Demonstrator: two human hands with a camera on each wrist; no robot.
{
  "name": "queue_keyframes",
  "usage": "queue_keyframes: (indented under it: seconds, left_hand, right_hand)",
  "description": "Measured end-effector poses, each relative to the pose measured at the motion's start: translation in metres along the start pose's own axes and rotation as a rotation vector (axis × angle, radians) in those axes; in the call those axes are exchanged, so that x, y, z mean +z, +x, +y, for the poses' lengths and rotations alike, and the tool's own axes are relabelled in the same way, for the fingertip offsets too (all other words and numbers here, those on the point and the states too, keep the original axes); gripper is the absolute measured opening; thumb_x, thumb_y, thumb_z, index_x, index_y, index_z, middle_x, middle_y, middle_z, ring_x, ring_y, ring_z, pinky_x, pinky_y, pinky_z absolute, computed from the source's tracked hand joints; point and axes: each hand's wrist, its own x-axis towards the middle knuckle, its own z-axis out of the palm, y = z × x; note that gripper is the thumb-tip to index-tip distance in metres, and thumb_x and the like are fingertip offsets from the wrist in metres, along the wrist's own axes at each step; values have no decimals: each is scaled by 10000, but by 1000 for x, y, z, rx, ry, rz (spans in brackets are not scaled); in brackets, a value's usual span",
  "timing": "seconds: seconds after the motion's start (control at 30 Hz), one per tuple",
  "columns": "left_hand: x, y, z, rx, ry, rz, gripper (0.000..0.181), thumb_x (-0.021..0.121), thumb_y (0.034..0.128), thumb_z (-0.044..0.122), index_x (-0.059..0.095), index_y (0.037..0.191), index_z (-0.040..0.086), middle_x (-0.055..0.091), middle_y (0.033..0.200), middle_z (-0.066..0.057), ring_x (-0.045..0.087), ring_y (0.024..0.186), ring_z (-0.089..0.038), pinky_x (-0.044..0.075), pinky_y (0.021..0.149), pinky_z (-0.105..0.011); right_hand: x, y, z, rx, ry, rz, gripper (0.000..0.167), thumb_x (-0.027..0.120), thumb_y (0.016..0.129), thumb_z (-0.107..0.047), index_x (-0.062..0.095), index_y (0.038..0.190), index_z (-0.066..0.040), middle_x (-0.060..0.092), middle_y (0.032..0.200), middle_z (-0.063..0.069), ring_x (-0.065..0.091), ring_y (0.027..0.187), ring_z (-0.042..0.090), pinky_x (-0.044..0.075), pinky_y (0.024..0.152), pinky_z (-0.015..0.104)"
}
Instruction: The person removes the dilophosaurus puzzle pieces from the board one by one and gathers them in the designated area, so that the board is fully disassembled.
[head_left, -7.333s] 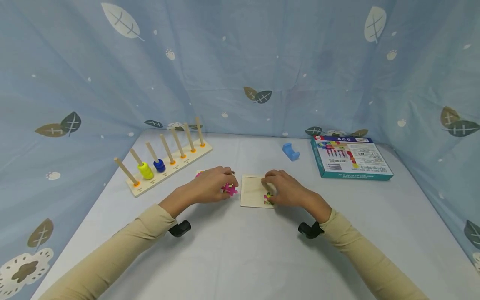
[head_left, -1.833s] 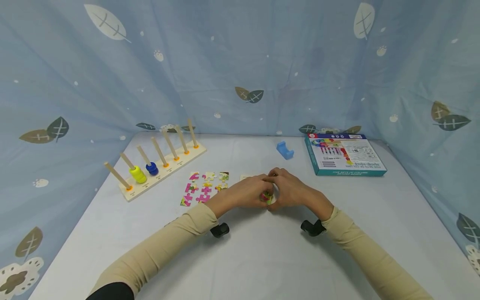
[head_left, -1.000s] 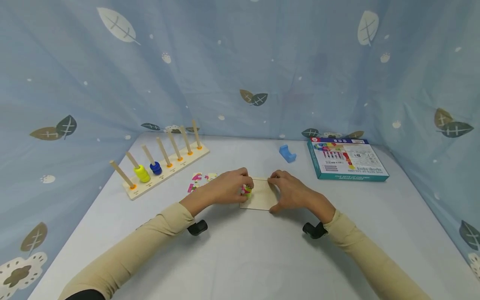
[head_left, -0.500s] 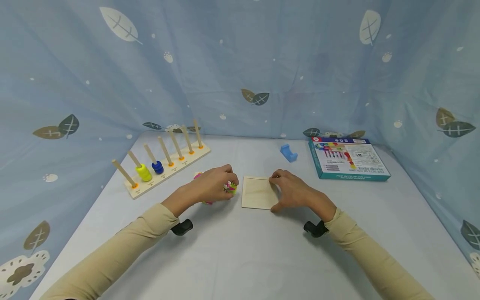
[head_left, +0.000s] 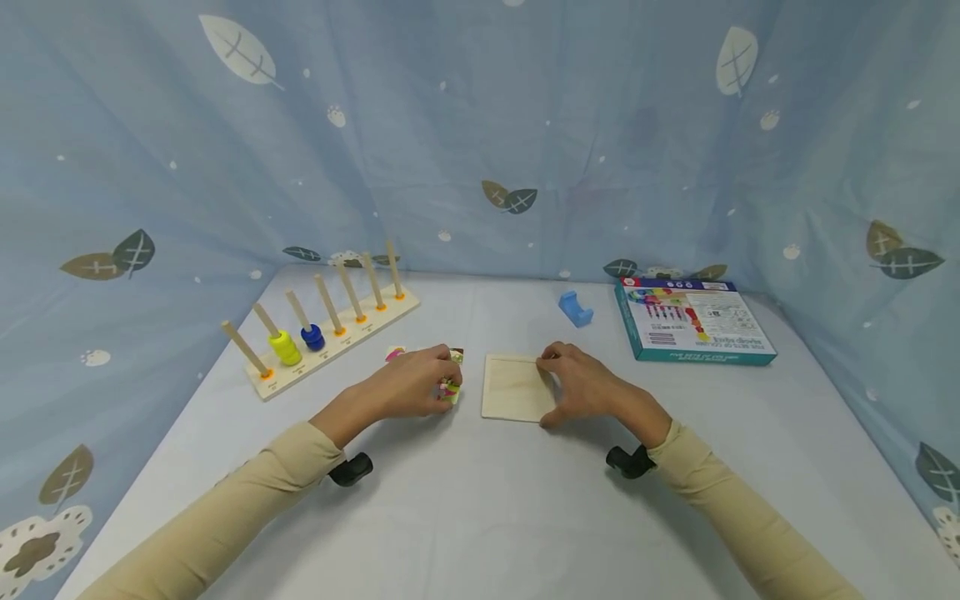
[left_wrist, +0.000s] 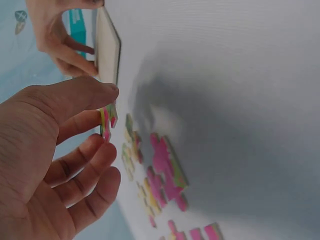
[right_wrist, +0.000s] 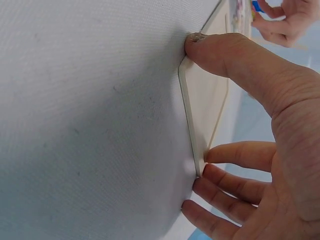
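My left hand (head_left: 411,382) pinches a small pink and green jigsaw piece (left_wrist: 108,120) between thumb and index finger, just above the table. Several loose jigsaw pieces (left_wrist: 162,162) lie beneath and beside that hand, partly hidden by it in the head view. To their right lies a square wooden puzzle tray (head_left: 516,390), its visible floor bare wood. My right hand (head_left: 585,385) grips the tray's right side: the thumb (right_wrist: 215,52) presses at the near corner, and the fingers touch the far corner.
At the left stands a peg board (head_left: 352,333) with upright rods, yellow rings (head_left: 285,348) and blue rings (head_left: 312,337). A blue plastic cradle (head_left: 575,309) sits behind the tray. Farther right lies a flat teal box (head_left: 693,322). A blue leaf-print curtain (head_left: 480,125) encloses the table.
A piece seen earlier in the tray's right part is gone from it. My left hand has moved left from the tray to the loose pieces, carrying a piece. My right hand stays at the tray.
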Motion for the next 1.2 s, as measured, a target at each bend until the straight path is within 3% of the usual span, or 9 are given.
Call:
queue_keyframes:
  seconds: [0.4, 0.93, 1.2]
  left_hand:
    - [11, -3, 0, -28, -37, -41, 207, 816, 796, 225, 722, 976, 182, 567, 962, 34, 496, 780, -81, 442, 672, -282]
    - [17, -5, -1, -23, -57, -12, 218, 825, 792, 253, 722, 974, 192, 567, 956, 32, 476, 770, -86, 425, 646, -278]
    - [2, -18, -9, -72, -56, 46, 315, 812, 801, 285, 738, 1087, 173, 587, 996, 14, 483, 743, -82, 439, 629, -278]
  right_hand:
    - [0, -2, 1, -5, 6, 9, 976, 934, 617, -450, 564, 1384, 26, 489, 1382, 145, 472, 1258, 303, 429, 1029, 464]
    - [0, -2, 3, -13, 23, 8, 952, 932, 634, -439, 567, 1382, 24, 476, 1392, 136, 465, 1249, 290, 435, 1019, 453]
    - [-3, -1, 2, 7, 23, -13, 961, 931, 648, -427, 543, 1405, 21, 467, 1403, 159, 465, 1260, 308, 436, 1024, 461]
